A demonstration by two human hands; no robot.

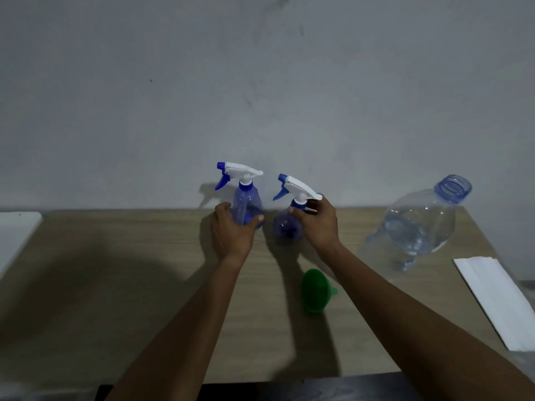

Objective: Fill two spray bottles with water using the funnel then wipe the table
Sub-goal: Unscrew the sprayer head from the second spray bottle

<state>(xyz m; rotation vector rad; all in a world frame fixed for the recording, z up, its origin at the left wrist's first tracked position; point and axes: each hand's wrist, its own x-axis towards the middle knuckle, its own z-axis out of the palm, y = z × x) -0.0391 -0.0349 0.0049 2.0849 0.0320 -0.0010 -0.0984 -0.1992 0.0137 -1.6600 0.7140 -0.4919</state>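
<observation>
Two clear blue spray bottles with white and blue trigger heads stand at the back of the wooden table, near the wall. My left hand wraps the body of the left spray bottle. My right hand grips the neck and collar of the right spray bottle, just under its trigger head. A green funnel lies on its side between my forearms. A big clear water bottle, uncapped and partly filled, stands at the right.
A folded white cloth or paper lies at the table's right edge. A white object sits at the far left. A grey wall rises right behind the table. A dark edge runs below the table's front.
</observation>
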